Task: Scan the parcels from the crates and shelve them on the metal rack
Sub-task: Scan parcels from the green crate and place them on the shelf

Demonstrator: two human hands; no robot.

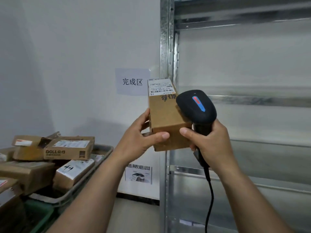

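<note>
Left hand fingers grip brown cardboard parcel, label up, for right hand's fingers-wrapped black handheld scanner.

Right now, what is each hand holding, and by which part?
The left hand grips the cardboard parcel at its lower end; the right hand grips the black scanner by its handle.

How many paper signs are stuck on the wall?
2. The upper sign is just left of the held parcel; the lower sign is beneath it. Others may be hidden.
</note>
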